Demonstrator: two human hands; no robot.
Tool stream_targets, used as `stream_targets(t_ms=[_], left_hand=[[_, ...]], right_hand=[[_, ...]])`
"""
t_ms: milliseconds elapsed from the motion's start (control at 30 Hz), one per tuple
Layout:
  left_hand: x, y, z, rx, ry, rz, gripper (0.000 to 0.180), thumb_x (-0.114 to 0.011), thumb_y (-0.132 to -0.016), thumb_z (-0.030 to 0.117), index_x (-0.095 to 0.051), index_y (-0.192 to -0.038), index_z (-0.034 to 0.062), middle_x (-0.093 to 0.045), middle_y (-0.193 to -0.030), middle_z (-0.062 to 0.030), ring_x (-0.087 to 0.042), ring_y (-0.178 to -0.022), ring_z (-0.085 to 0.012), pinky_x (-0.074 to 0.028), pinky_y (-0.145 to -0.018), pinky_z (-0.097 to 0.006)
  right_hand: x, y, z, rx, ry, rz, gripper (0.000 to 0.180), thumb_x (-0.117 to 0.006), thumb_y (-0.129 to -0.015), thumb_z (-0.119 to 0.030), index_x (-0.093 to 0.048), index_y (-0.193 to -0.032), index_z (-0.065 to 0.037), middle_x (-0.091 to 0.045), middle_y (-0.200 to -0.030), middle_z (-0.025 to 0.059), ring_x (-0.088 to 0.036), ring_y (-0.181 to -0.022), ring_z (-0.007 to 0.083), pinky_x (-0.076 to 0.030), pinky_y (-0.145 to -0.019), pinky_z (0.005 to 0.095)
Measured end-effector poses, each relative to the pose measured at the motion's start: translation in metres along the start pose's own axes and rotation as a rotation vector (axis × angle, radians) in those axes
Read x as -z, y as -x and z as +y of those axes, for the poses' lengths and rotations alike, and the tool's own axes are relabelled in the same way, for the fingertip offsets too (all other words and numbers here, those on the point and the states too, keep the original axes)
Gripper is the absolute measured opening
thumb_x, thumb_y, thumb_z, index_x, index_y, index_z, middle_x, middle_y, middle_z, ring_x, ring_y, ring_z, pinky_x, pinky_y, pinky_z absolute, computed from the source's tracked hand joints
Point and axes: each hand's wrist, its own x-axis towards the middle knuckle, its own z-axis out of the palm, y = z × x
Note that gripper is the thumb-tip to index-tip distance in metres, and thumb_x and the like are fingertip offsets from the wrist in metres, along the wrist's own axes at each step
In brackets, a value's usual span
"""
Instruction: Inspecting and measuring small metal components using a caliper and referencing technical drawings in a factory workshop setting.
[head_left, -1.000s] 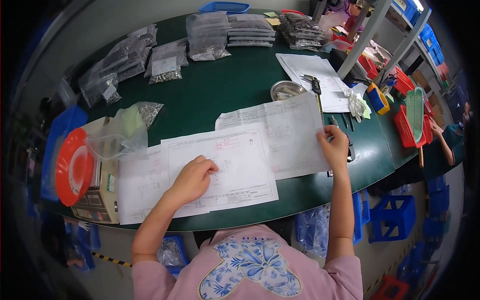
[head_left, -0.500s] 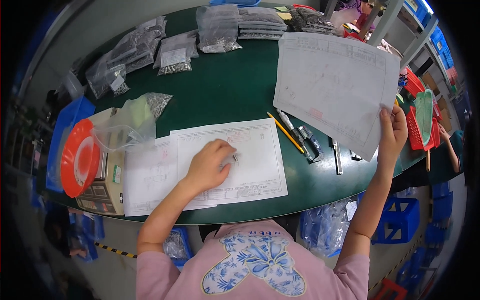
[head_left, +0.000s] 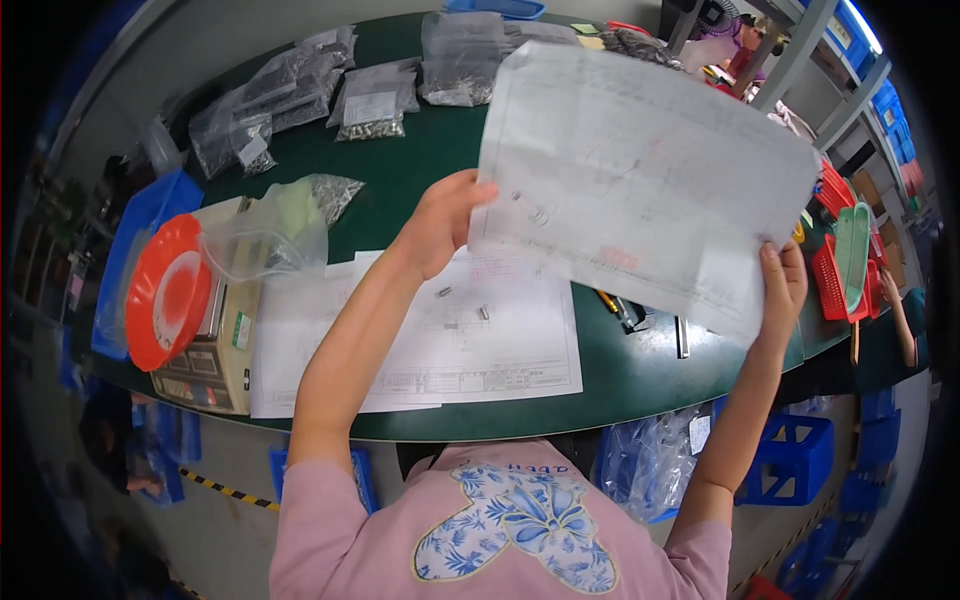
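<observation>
A large printed drawing sheet is held raised over the table, tilted, between my two hands. My left hand pinches its left edge with the thumb. At the lower right edge, my right hand grips it between thumb and fingers. Beneath, another drawing sheet lies flat, overlapping a further sheet on its left. Two small metal pins rest on the flat drawing, one pin close below my left hand and another pin to its right. The raised sheet partly hides a pencil and a metal tool.
A weighing scale with a red dish stands at the left, beside a blue tray. Clear bags of metal parts line the far side of the green table. Red baskets are at the right, near another person's arm.
My left hand has left the pins on the flat drawing and taken hold of the raised sheet's left edge. The sheet has shifted left, covering more of the pencil and tools.
</observation>
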Motion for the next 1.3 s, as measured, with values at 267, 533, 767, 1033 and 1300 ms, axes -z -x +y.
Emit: stream_targets(t_ms=[267,533,767,1033,1300], left_hand=[[-0.042,0.019,-0.005,-0.154,-0.208,0.187,0.026,-0.050,-0.075,0.004,-0.050,-0.100,-0.0029,-0.056,-0.093,-0.0080,-0.053,-0.085,-0.0122,-0.041,-0.077,-0.026],[-0.062,0.023,-0.021,-0.330,-0.160,0.199,0.024,-0.048,-0.077,0.001,-0.046,-0.101,-0.0009,-0.053,-0.092,-0.0058,-0.050,-0.087,-0.0129,-0.039,-0.079,-0.025],[-0.011,0.037,0.011,-0.265,0.104,0.186,0.034,-0.047,-0.078,0.008,-0.041,-0.111,-0.0028,-0.053,-0.101,-0.0143,-0.055,-0.091,-0.0230,-0.046,-0.077,-0.035],[-0.010,0.036,-0.001,-0.189,0.306,0.047,0.047,-0.042,-0.074,0.016,-0.036,-0.117,-0.0028,-0.049,-0.109,-0.0178,-0.052,-0.097,-0.0291,-0.044,-0.082,-0.039],[-0.014,0.037,-0.017,-0.201,0.846,-0.254,0.062,-0.039,-0.066,0.020,-0.032,-0.123,-0.0024,-0.041,-0.122,-0.0197,-0.044,-0.108,-0.0336,-0.034,-0.093,-0.043]], right_hand=[[-0.057,0.027,-0.010,0.226,0.252,-0.133,0.013,-0.055,-0.078,-0.005,-0.054,-0.090,0.000,-0.056,-0.072,0.0011,-0.047,-0.056,0.0024,-0.035,-0.049,0.0154],[-0.128,0.050,-0.030,0.557,0.372,-0.253,0.016,-0.060,-0.068,-0.002,-0.057,-0.084,-0.005,-0.059,-0.072,0.0073,-0.056,-0.053,0.0200,-0.042,-0.045,0.0258],[-0.061,0.016,-0.021,0.413,0.797,0.299,0.029,-0.064,-0.064,-0.004,-0.056,-0.092,-0.004,-0.056,-0.075,0.0065,-0.053,-0.057,0.0194,-0.041,-0.046,0.0272],[-0.111,0.057,-0.030,0.349,0.679,-0.053,0.044,-0.064,-0.068,-0.018,-0.049,-0.106,0.000,-0.056,-0.094,0.0142,-0.056,-0.074,0.0224,-0.044,-0.060,0.0275],[-0.152,0.050,-0.019,0.178,0.370,-0.369,0.074,-0.064,-0.064,-0.042,-0.041,-0.117,0.004,-0.051,-0.111,0.0144,-0.048,-0.051,0.0136,-0.042,-0.055,0.0263]])
